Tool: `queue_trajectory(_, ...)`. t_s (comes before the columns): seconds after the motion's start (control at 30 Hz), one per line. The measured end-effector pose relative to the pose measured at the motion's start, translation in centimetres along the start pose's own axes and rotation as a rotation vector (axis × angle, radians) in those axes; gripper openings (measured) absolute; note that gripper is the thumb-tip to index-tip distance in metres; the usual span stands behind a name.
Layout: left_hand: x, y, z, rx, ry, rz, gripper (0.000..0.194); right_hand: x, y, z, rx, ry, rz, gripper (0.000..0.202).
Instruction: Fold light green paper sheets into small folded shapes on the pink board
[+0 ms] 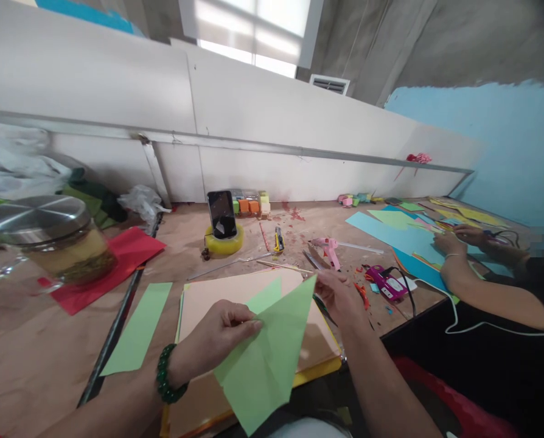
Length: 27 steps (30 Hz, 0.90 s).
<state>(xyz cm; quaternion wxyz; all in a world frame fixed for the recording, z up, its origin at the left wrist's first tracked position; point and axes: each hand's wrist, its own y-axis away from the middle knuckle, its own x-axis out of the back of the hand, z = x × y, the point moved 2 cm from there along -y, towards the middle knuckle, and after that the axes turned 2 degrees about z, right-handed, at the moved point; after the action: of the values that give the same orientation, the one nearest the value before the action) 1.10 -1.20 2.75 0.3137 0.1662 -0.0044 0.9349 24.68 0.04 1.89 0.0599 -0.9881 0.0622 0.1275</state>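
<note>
My left hand (219, 340), with a green bead bracelet at the wrist, pinches a sheet of light green paper (276, 353) between thumb and fingers. The sheet is creased and tilted, and another piece of green paper (266, 296) shows behind it. My right hand (340, 298) is closed at the sheet's upper right corner; its fingertips are partly hidden. Below the hands lies a stack of peach-coloured sheets (203, 310) with a yellow edge. To the left, a strip of green paper (139, 328) rests flat on the table.
A lidded glass jar (66, 249) stands on red paper (139, 249) at left. Beyond the stack are a phone (222, 214) on a yellow tape roll (226, 241), a cutter (278, 239) and a pink glue gun (330, 252). A purple power strip (390, 283) and another person's hands (452, 243) are at right.
</note>
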Motion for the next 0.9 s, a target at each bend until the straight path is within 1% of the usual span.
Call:
queue_trajectory(0.03, 0.0, 0.0, -0.1, 0.01, 0.011, -0.005, 0.047, 0.1, 0.0, -0.2, 0.018, -0.018, 0.032, 0.025)
queue_trajectory(0.07, -0.1, -0.1, -0.1, 0.021, 0.02, -0.012, 0.046, 0.1, 0.0, -0.3, 0.027, -0.029, 0.035, 0.029)
queue_trajectory(0.13, -0.2, -0.1, 0.0, 0.04, 0.021, -0.032, 0.046, -0.4, 0.4, -0.5, 0.032, -0.008, -0.027, 0.036)
queue_trajectory(0.2, -0.3, 0.1, 0.5, 0.036, -0.01, -0.055, 0.044, -1.1, 0.9, -0.5, 0.053, 0.066, -0.103, 0.031)
queue_trajectory(0.27, -0.1, 0.4, 1.3, 0.002, -0.079, -0.061, 0.043, -1.3, 1.2, -0.9, 0.1, 0.156, -0.111, 0.023)
queue_trajectory(0.33, 0.5, 0.9, 2.3, -0.046, -0.192, -0.036, 0.042, -0.8, 1.2, -1.7, 0.162, 0.215, -0.048, 0.024)
queue_trajectory(0.37, 0.9, 1.2, 2.9, -0.066, -0.271, -0.016, 0.041, -0.5, 1.2, -2.4, 0.205, 0.24, 0.008, 0.026)
queue_trajectory(0.43, 1.4, 1.8, 4.1, -0.089, -0.465, 0.002, 0.039, 0.1, 1.4, -4.0, 0.341, 0.316, 0.143, 0.027)
queue_trajectory(0.47, 1.6, 2.0, 4.7, -0.091, -0.577, -0.004, 0.037, 0.1, 1.8, -4.9, 0.434, 0.381, 0.191, 0.025)
queue_trajectory(0.5, 1.5, 2.1, 5.2, -0.094, -0.693, -0.006, 0.035, -0.2, 2.3, -5.7, 0.537, 0.479, 0.178, 0.017)
queue_trajectory(0.53, 1.3, 2.2, 5.7, -0.095, -0.814, -0.012, 0.032, -1.1, 2.9, -6.2, 0.647, 0.6, 0.071, 0.009)
queue_trajectory(0.57, 0.9, 2.1, 6.2, -0.095, -0.932, -0.01, 0.028, -2.2, 3.7, -6.5, 0.77, 0.72, -0.08, 0.01)
queue_trajectory(0.6, 0.3, 2.0, 6.6, -0.108, -1.042, -0.006, 0.024, -3.5, 4.6, -6.5, 0.859, 0.843, -0.252, 0.021)
queue_trajectory(0.63, -0.4, 1.8, 7.0, -0.137, -1.144, 0.002, 0.021, -4.7, 5.3, -6.2, 0.918, 0.939, -0.346, 0.028)
queue_trajectory(0.67, -1.2, 1.8, 7.4, -0.187, -1.228, 0.016, 0.02, -5.7, 5.8, -5.9, 0.959, 1.017, -0.408, 0.032)
queue_trajectory(0.7, -1.9, 1.9, 7.8, -0.246, -1.286, 0.033, 0.021, -6.5, 6.1, -5.5, 0.983, 1.061, -0.442, 0.036)
queue_trajectory(0.73, -2.4, 2.1, 8.2, -0.311, -1.325, 0.07, 0.022, -7.0, 6.2, -5.1, 0.997, 1.078, -0.45, 0.039)
queue_trajectory(0.8, -2.4, 3.2, 8.9, -0.443, -1.345, 0.21, 0.021, -7.0, 5.8, -4.6, 1.011, 1.044, -0.406, 0.04)
queue_trajectory(0.83, -1.9, 3.9, 9.1, -0.492, -1.336, 0.314, 0.019, -6.6, 5.4, -4.5, 1.009, 0.993, -0.375, 0.037)
queue_trajectory(0.87, -1.2, 4.8, 9.3, -0.538, -1.293, 0.389, 0.024, -6.0, 5.0, -4.4, 0.999, 0.923, -0.342, 0.033)
queue_trajectory(0.9, -0.3, 5.5, 9.3, -0.577, -1.231, 0.392, 0.04, -5.2, 4.6, -4.2, 0.972, 0.839, -0.311, 0.027)
